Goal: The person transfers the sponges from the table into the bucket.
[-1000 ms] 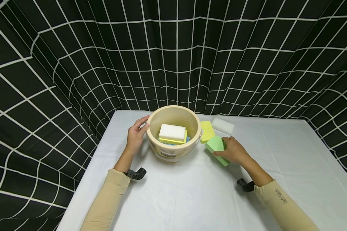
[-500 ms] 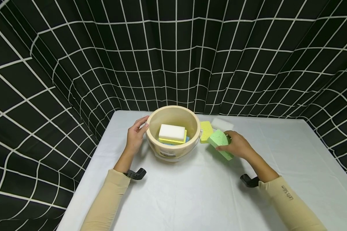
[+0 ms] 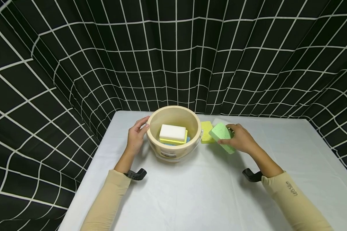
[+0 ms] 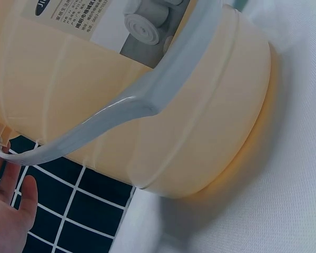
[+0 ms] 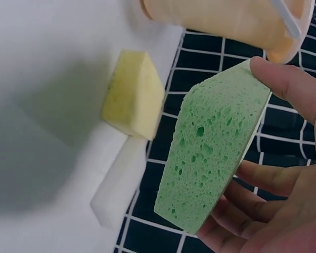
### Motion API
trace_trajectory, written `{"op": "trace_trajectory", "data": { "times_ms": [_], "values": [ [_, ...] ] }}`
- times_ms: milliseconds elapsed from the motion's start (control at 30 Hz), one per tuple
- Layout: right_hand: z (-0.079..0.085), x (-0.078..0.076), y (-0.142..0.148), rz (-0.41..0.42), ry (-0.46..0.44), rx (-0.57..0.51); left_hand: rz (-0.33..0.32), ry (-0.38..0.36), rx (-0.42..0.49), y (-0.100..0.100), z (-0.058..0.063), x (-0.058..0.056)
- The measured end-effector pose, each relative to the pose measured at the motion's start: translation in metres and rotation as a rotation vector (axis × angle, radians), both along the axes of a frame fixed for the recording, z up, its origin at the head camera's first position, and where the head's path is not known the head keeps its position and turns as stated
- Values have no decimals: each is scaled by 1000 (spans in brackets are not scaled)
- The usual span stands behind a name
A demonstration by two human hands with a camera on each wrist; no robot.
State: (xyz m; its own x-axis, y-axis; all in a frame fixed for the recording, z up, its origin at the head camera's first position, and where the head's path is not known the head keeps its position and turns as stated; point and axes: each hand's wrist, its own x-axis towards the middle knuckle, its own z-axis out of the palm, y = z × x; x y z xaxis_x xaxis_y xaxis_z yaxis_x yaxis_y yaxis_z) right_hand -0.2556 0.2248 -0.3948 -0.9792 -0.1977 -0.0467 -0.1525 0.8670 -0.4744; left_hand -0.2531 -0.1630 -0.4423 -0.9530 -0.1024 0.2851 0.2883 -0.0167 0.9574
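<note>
Between right hand [image 3: 242, 139] thumb and fingers: green sponge [image 5: 210, 147], pinched
Long edge: thumb toward lower fingers
Bucket [image 3: 180, 150]: left of those fingers, yellow sponge [image 3: 207, 130] between
Left hand [image 3: 135, 136]: nearer bucket, touching, fingers apart

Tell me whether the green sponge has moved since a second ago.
Yes: against the cream bucket, the green sponge has shifted up the head view and slightly right.

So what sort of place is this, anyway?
Probably a staged filming booth rather than a real kitchen: a black gridded curtain closes in a white-covered table, and black wrist devices are being worn.
</note>
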Motion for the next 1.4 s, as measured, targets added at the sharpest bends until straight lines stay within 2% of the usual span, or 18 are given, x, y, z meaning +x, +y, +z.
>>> {"op": "trace_trajectory", "data": {
  "times_ms": [267, 600, 1033, 1400],
  "values": [
    [15, -5, 1, 10, 44, 3, 2, -5, -4, 0, -1, -1],
    [42, -11, -3, 37, 47, 39, 5, 47, -2, 0, -3, -1],
    [70, -21, -14, 82, 109, 70, -5, -5, -19, -1, 0, 0],
    [88, -29, -25, 118, 121, 49, 8, 19, -12, 0, -2, 0]
  ]
}}
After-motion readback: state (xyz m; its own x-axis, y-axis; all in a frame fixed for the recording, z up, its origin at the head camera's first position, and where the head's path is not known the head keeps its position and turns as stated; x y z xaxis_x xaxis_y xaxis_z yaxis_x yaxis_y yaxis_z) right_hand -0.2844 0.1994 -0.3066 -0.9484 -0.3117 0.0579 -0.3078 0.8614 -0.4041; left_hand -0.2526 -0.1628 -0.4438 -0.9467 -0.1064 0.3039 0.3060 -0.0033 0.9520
